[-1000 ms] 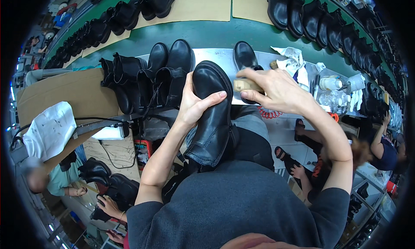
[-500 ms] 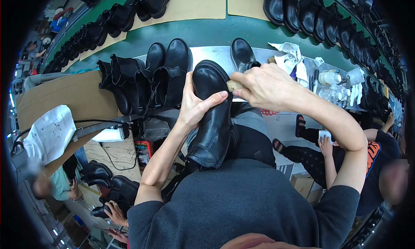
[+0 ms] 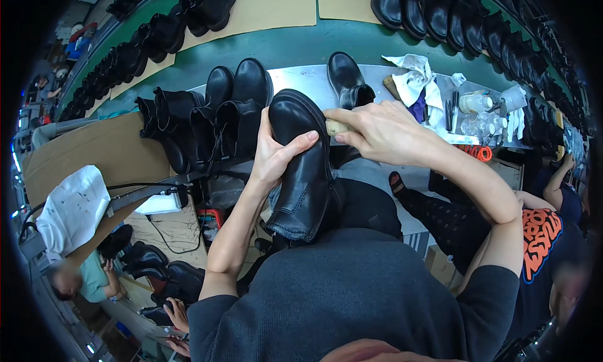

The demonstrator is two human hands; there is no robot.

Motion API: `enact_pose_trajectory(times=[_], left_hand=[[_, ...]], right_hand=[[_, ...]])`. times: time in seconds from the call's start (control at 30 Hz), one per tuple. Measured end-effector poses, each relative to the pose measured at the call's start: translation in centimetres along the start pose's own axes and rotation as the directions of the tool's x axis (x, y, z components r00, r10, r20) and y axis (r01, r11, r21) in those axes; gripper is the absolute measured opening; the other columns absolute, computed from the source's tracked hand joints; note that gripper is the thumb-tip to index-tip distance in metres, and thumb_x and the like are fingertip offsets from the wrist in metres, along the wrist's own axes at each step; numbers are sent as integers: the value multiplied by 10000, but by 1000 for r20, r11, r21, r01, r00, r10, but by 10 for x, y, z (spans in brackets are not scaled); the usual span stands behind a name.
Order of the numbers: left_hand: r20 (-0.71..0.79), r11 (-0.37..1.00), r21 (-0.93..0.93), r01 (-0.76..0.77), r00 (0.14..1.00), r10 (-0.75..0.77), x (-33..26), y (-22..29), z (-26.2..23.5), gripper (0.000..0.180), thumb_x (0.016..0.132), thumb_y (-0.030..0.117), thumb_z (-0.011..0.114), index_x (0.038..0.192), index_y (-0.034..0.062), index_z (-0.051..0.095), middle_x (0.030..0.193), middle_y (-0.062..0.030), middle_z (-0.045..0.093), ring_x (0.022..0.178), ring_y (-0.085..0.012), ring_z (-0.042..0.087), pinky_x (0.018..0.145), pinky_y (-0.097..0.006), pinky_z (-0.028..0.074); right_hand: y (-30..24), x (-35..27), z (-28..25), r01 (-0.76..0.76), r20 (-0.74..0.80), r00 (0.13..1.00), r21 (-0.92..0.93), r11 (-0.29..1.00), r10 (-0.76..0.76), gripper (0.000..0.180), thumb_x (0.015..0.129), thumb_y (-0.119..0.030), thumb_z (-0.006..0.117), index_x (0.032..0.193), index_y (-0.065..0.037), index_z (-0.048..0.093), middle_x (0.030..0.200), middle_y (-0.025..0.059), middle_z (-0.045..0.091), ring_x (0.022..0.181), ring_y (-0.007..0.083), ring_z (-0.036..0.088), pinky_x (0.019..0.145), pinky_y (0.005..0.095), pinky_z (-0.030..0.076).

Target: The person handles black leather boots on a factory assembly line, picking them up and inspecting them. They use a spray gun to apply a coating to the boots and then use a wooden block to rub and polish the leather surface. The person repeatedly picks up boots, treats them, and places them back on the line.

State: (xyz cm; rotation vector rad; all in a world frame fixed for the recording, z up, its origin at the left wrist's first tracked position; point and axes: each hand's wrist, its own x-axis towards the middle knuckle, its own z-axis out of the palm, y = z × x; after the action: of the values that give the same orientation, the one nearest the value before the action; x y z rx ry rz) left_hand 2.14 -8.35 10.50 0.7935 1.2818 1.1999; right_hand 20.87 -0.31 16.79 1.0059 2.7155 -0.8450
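Since the frame of a second ago, the pale block point(image 3: 337, 127) has been brought in from just beside the boot point(image 3: 296, 183) to its welt, on the right side of the forefoot, where the two appear to touch. At the right, more of a seated co-worker point(image 3: 537, 252) has come into view.

The boot is held above the lap point(image 3: 374, 214), toe pointing away and shaft toward the body. It is grasped across the forefoot by the left hand point(image 3: 279, 151), with the thumb laid over the upper and the fingers mostly hidden. The block is pinched between thumb and fingers of the right hand point(image 3: 389, 132).

Moderate weight is to be expected, with a stiff sole and toe and a more yielding shaft. The glossy leather could be slippery and easily marked, so it would best be taken around the forefoot, with the sole supported and the welt left uncovered.

Beyond it, a second boot point(image 3: 343, 74) is stood on a metal sheet point(image 3: 308, 79), near a stained cloth point(image 3: 408, 79) and bottles point(image 3: 483, 124).
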Motion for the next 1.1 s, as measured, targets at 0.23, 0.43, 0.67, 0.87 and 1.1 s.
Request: enact_pose_trajectory(times=[0.23,0.43,0.67,0.87,1.1], left_hand=[[-1,1000,-2,14,1000,-14,0,-5,-2,538,717,106,747,1167,30,462,1007,-92,585,912,-164,597,824,-297,490],[1,1000,-6,4,1000,-4,-4,-1,1,533,710,103,748,1152,23,461,983,-90,581,870,-160,602,789,-293,503],[-51,989,23,144,989,-142,5,-13,-2,546,743,110,739,1188,15,438,988,-101,576,871,-177,612,756,-301,521],[30,973,214,89,995,-97,23,-8,-19,813,679,187,834,1308,-7,359,1198,-160,498,1121,-214,507,917,-329,463],[74,938,333,99,989,-131,40,-11,-27,829,677,170,832,1317,-38,347,1172,-161,537,1077,-219,547,914,-325,471]], right_hand=[[-7,-2,10,-27,18,999,-49,998,28,395,910,-290,525,1224,-51,523,739,188,644,651,365,627,560,460,464],[-21,-2,12,-70,19,997,-101,992,72,415,892,-260,532,1202,15,525,694,202,639,605,371,631,557,443,501],[-15,20,30,-33,36,999,-199,979,41,450,874,-247,536,1192,71,525,670,213,636,620,364,648,573,439,512],[33,21,46,-46,-2,999,502,864,55,507,889,-366,555,1281,-46,524,910,202,661,811,326,651,705,406,503],[41,9,60,-200,155,978,876,439,136,495,931,-387,545,1322,-86,502,641,-29,460,507,33,422,446,195,376]])
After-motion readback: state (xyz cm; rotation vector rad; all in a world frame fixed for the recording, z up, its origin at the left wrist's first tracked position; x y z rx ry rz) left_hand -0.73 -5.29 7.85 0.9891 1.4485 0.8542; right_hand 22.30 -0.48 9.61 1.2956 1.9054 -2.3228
